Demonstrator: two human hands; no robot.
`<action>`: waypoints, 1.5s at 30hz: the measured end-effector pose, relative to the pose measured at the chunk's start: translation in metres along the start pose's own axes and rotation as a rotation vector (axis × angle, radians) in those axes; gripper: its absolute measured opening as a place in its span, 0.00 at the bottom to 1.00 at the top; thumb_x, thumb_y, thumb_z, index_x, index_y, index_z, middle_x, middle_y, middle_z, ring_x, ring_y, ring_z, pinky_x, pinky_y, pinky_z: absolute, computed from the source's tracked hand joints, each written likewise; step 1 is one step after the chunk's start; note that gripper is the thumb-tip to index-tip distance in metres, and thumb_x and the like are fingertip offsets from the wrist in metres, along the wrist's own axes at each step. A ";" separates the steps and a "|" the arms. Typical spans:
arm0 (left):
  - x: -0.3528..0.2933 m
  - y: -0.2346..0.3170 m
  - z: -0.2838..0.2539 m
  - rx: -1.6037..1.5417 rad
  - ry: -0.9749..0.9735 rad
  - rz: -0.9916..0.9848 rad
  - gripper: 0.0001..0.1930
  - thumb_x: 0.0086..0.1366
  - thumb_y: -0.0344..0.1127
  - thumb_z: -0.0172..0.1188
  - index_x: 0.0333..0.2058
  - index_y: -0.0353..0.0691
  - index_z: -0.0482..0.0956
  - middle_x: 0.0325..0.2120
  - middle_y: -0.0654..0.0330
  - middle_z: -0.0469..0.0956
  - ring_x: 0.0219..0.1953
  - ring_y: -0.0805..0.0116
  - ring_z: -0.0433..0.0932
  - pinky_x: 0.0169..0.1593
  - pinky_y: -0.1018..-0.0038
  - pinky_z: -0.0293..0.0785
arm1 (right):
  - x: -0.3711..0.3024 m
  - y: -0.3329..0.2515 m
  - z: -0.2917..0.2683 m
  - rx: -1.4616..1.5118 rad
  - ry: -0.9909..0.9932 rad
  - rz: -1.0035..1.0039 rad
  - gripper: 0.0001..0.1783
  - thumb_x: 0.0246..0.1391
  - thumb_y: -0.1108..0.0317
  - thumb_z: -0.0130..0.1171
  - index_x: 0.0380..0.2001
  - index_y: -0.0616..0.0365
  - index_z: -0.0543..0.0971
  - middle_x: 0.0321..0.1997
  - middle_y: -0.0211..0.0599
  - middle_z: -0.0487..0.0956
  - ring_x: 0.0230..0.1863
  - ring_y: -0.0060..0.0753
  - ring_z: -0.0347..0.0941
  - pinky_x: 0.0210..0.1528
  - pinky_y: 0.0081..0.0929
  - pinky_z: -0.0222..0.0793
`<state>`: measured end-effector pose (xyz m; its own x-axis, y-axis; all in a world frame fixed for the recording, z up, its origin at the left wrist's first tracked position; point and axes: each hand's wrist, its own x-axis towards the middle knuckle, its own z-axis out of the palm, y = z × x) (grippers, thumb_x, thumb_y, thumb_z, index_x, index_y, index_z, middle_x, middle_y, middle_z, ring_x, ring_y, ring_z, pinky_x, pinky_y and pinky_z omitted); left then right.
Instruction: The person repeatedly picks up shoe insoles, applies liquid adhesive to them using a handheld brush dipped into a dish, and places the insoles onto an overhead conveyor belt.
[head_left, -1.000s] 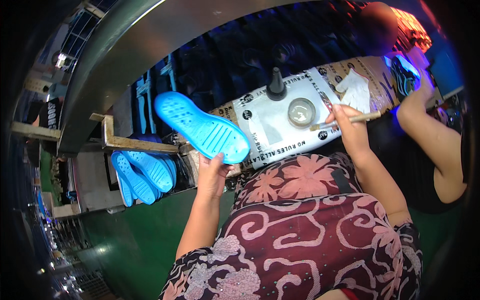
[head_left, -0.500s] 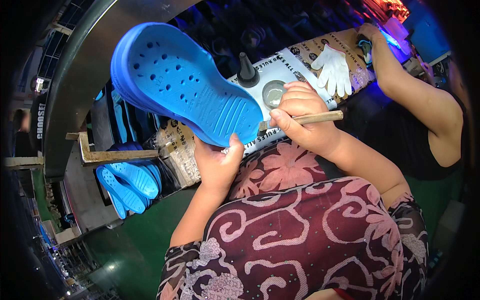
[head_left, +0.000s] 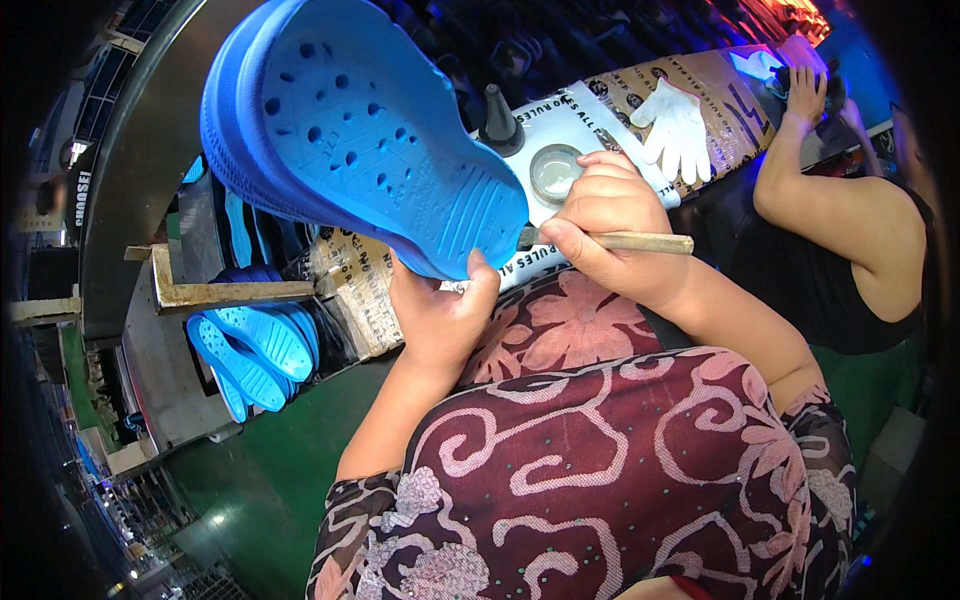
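Observation:
A large blue foam shoe sole (head_left: 370,140) with round holes and ridges is tilted up in front of me. My left hand (head_left: 440,310) grips it by its near end, thumb on the upper face. Between the fingers of my right hand (head_left: 612,232) is a brush (head_left: 648,242) with a pale wooden handle. Its dark tip meets the sole's near right edge. Just beyond that hand a round dish (head_left: 555,174) of greyish liquid stands on the white-covered bench (head_left: 600,125). Left of the dish is a black cone-shaped object (head_left: 498,122).
A white glove (head_left: 675,130) lies on the brown-wrapped part of the bench. Several blue soles (head_left: 255,335) are stacked at the left, beside a wooden bar (head_left: 235,293). A curved metal edge (head_left: 140,140) rises there. At the right, another person's arm (head_left: 795,190) reaches over the bench.
The sole has shifted slightly up and left in view, and its near end is tilted a little. The brush stays at its edge. The other person's hand has moved right.

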<state>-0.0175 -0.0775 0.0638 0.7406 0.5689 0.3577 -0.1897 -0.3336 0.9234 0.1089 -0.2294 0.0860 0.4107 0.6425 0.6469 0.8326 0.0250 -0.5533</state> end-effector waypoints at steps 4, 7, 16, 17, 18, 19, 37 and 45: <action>-0.002 -0.007 0.000 0.025 0.016 0.107 0.24 0.48 0.21 0.60 0.46 0.30 0.64 0.34 0.54 0.76 0.34 0.69 0.78 0.41 0.76 0.73 | -0.002 0.001 -0.006 -0.038 -0.015 0.016 0.11 0.47 0.66 0.61 0.15 0.57 0.77 0.14 0.33 0.71 0.21 0.37 0.68 0.43 0.36 0.65; -0.003 -0.011 0.000 0.071 0.027 0.153 0.24 0.48 0.21 0.60 0.46 0.30 0.64 0.32 0.55 0.76 0.32 0.68 0.78 0.39 0.76 0.73 | -0.002 0.003 -0.010 -0.038 -0.037 0.046 0.12 0.47 0.66 0.60 0.15 0.57 0.77 0.14 0.33 0.70 0.21 0.37 0.68 0.43 0.36 0.65; 0.001 -0.020 0.005 0.101 0.042 0.259 0.20 0.47 0.21 0.61 0.41 0.31 0.70 0.31 0.53 0.77 0.30 0.66 0.77 0.36 0.73 0.73 | 0.001 -0.001 0.000 -0.042 0.014 -0.004 0.11 0.46 0.66 0.62 0.14 0.56 0.76 0.15 0.32 0.73 0.21 0.36 0.71 0.44 0.37 0.66; 0.002 -0.020 0.006 0.104 0.045 0.258 0.20 0.47 0.21 0.61 0.41 0.31 0.70 0.31 0.53 0.77 0.30 0.66 0.77 0.36 0.73 0.73 | 0.001 0.000 -0.002 -0.040 0.000 -0.015 0.12 0.47 0.66 0.62 0.13 0.56 0.76 0.15 0.33 0.73 0.20 0.36 0.70 0.44 0.36 0.66; 0.003 -0.018 0.007 0.084 0.067 0.307 0.18 0.47 0.21 0.60 0.40 0.31 0.71 0.30 0.53 0.77 0.30 0.66 0.77 0.36 0.73 0.73 | 0.001 0.000 -0.003 -0.037 -0.015 -0.025 0.13 0.47 0.66 0.61 0.13 0.56 0.76 0.14 0.34 0.72 0.20 0.36 0.69 0.44 0.36 0.66; 0.004 -0.016 0.009 0.060 0.082 0.356 0.17 0.47 0.20 0.60 0.39 0.31 0.72 0.30 0.53 0.77 0.30 0.66 0.77 0.36 0.73 0.73 | 0.001 0.000 -0.005 -0.038 -0.014 -0.022 0.13 0.47 0.66 0.61 0.13 0.56 0.76 0.14 0.34 0.72 0.20 0.36 0.69 0.44 0.36 0.66; 0.025 0.003 -0.001 0.111 -0.055 0.240 0.17 0.52 0.21 0.59 0.43 0.30 0.70 0.38 0.55 0.75 0.40 0.68 0.75 0.47 0.73 0.70 | -0.001 0.007 -0.027 -0.047 0.111 0.076 0.13 0.49 0.69 0.58 0.13 0.57 0.74 0.15 0.33 0.70 0.21 0.38 0.66 0.38 0.34 0.64; 0.063 0.089 -0.002 -0.552 -0.502 -0.468 0.37 0.51 0.32 0.61 0.56 0.26 0.54 0.40 0.46 0.73 0.27 0.64 0.77 0.24 0.76 0.73 | -0.035 0.035 -0.050 -0.133 0.262 0.190 0.14 0.50 0.72 0.58 0.12 0.57 0.73 0.15 0.36 0.71 0.20 0.40 0.67 0.29 0.33 0.61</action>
<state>0.0111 -0.0699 0.1685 0.9917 0.1152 -0.0578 0.0159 0.3357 0.9418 0.1424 -0.2898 0.0699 0.6297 0.4076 0.6613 0.7664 -0.1871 -0.6145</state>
